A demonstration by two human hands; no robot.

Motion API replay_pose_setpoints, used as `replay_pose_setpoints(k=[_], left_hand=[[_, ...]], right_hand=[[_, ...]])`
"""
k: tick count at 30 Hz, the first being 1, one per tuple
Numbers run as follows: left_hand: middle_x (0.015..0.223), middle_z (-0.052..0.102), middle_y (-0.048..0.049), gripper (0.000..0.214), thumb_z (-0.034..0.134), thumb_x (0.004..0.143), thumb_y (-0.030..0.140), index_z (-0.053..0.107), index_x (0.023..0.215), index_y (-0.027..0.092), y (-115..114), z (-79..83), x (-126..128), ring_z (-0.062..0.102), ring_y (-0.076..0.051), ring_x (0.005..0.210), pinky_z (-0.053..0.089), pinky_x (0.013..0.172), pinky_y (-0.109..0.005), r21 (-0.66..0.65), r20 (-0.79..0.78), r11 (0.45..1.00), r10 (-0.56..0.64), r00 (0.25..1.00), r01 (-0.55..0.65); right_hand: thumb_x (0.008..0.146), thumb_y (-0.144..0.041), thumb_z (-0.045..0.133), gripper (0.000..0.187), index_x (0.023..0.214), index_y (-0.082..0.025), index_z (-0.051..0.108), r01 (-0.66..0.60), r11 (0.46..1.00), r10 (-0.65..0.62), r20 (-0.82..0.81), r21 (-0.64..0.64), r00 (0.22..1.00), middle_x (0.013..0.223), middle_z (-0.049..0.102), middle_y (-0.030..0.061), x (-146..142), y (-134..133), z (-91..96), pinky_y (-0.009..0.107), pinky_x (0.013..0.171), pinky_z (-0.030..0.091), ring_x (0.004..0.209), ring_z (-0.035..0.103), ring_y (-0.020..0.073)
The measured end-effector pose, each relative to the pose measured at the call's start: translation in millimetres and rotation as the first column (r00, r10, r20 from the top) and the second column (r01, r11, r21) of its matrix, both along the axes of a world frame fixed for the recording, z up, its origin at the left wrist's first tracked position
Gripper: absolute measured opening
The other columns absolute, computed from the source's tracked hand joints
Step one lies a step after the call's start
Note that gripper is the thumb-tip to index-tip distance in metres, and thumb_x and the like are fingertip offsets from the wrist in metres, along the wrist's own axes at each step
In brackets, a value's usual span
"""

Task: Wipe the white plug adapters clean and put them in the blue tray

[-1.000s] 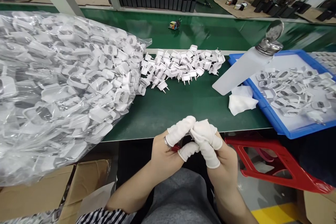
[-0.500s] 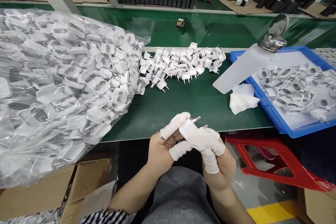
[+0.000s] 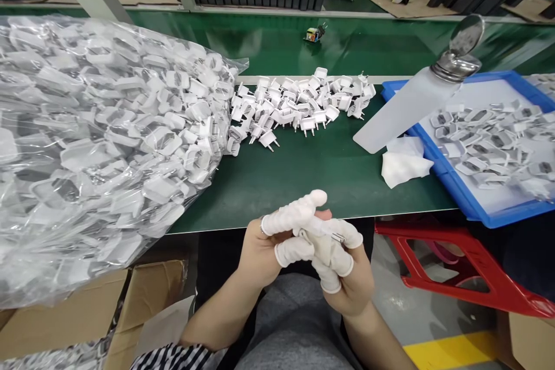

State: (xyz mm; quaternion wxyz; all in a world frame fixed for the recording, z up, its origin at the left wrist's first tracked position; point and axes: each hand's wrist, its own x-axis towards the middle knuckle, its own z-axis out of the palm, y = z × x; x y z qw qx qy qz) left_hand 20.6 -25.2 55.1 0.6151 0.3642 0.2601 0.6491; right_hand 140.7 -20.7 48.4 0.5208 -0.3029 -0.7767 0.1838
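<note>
A white two-pin plug shell (image 3: 318,228) is between my hands at the table's front edge, its metal pins pointing right. My left hand (image 3: 277,243), in white finger cots, is closed on the shell, thumb below and fingers above. My right hand (image 3: 344,263), also in finger cots, pinches an off-white cloth (image 3: 319,247) against the shell. Fingers and cloth cover much of the shell. Beyond my hands lies a loose pile of similar plug shells (image 3: 299,101) on the green table (image 3: 277,179).
A large clear bag of plug shells (image 3: 108,144) fills the left. To the right are a white bottle with a metal cap (image 3: 407,110), a folded wipe (image 3: 405,167) and a blue tray (image 3: 472,208) of shells. A small circuit board (image 3: 314,33) sits on the green belt (image 3: 368,46) behind.
The shell has turned between my hands; its pins now point right instead of up and right. My right hand has shifted slightly left and down. The circuit board has moved right.
</note>
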Motion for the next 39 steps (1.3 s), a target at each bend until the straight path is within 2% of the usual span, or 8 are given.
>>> replay_pose_setpoints(k=[6, 11, 15, 19, 23, 28, 34, 39], left_hand=[[0.111, 0.062, -0.0048, 0.026, 0.061, 0.073, 0.038, 0.065, 0.098, 0.033, -1, -6.6, 2, 0.061, -0.027, 0.094, 0.052, 0.078, -0.040, 0.000, -0.017, 1.000, 0.026, 1.000, -0.026], [0.109, 0.063, -0.0072, 0.026, 0.057, 0.076, 0.037, 0.065, 0.099, 0.029, -3, -14.9, 5, 0.060, -0.027, 0.097, 0.051, 0.080, -0.040, -0.045, -0.038, 0.995, 0.086, 0.996, -0.087], [0.111, 0.062, -0.0061, 0.025, 0.056, 0.077, 0.035, 0.065, 0.099, 0.029, -2, -6.9, 5, 0.062, -0.027, 0.091, 0.054, 0.074, -0.040, -0.077, 0.016, 0.996, 0.036, 0.999, -0.035], [0.102, 0.066, -0.0041, 0.023, 0.058, 0.075, 0.040, 0.068, 0.091, 0.028, 3, 3.6, 4, 0.065, -0.024, 0.083, 0.054, 0.073, -0.038, -0.162, 0.107, 0.987, 0.020, 0.994, -0.002], [0.095, 0.069, -0.0011, 0.024, 0.063, 0.070, 0.041, 0.068, 0.091, 0.031, 7, 4.4, 4, 0.066, -0.022, 0.082, 0.053, 0.078, -0.036, -0.230, 0.162, 0.973, 0.021, 0.987, 0.017], [0.092, 0.069, -0.0044, 0.029, 0.072, 0.060, 0.038, 0.069, 0.086, 0.026, 9, -2.1, 4, 0.064, -0.026, 0.088, 0.049, 0.083, -0.042, -0.320, 0.159, 0.947, 0.050, 0.986, 0.004], [0.084, 0.070, -0.0003, 0.028, 0.074, 0.059, 0.032, 0.068, 0.085, 0.028, 11, -1.4, 5, 0.066, -0.021, 0.072, 0.054, 0.064, -0.032, -0.349, 0.223, 0.937, 0.098, 0.970, -0.014], [0.077, 0.070, 0.0016, 0.021, 0.075, 0.057, 0.027, 0.069, 0.077, 0.026, 10, -0.5, 7, 0.066, -0.016, 0.068, 0.054, 0.064, -0.027, -0.364, 0.238, 0.931, 0.115, 0.964, -0.022]], right_hand=[[0.083, -0.013, 0.041, 0.035, 0.114, -0.027, 0.051, 0.031, 1.000, -0.030, 0.013, -0.006, 0.999, 0.095, 0.044, 0.0060, -8, 1, -0.5, 0.028, 0.064, 0.051, 0.080, 0.053, 0.0160], [0.084, -0.014, 0.042, 0.035, 0.114, -0.028, 0.051, 0.114, 0.993, -0.115, -0.029, -0.020, 0.993, 0.093, 0.046, 0.0060, -13, 1, 1.3, 0.032, 0.069, 0.050, 0.084, 0.050, 0.0182], [0.084, -0.011, 0.039, 0.031, 0.110, -0.022, 0.052, 0.091, 0.995, -0.090, -0.016, 0.037, 0.996, 0.094, 0.048, 0.0074, -10, 1, -3.1, 0.029, 0.061, 0.050, 0.079, 0.053, 0.0168], [0.081, -0.008, 0.039, 0.026, 0.101, -0.017, 0.054, 0.100, 0.992, -0.101, 0.003, 0.082, 0.995, 0.091, 0.049, 0.0071, -6, 2, -4.9, 0.027, 0.059, 0.049, 0.076, 0.054, 0.0154], [0.081, -0.007, 0.039, 0.030, 0.098, -0.022, 0.058, 0.123, 0.992, -0.122, -0.010, 0.034, 0.992, 0.088, 0.053, 0.0056, -7, 3, -2.1, 0.029, 0.061, 0.049, 0.075, 0.054, 0.0163], [0.082, -0.009, 0.040, 0.031, 0.104, -0.022, 0.058, 0.043, 0.996, -0.054, -0.134, -0.084, 0.990, 0.093, 0.058, 0.0065, -5, 2, -8.4, 0.034, 0.071, 0.050, 0.086, 0.056, 0.0188], [0.084, -0.013, 0.040, 0.031, 0.109, -0.021, 0.056, -0.025, 0.992, -0.001, -0.206, -0.120, 0.979, 0.095, 0.059, 0.0057, -3, 2, -16.5, 0.034, 0.076, 0.048, 0.090, 0.054, 0.0182], [0.084, -0.014, 0.041, 0.029, 0.108, -0.024, 0.054, 0.017, 0.997, -0.022, -0.071, -0.081, 0.997, 0.091, 0.052, 0.0046, -5, 3, -8.8, 0.031, 0.070, 0.047, 0.084, 0.052, 0.0171]])
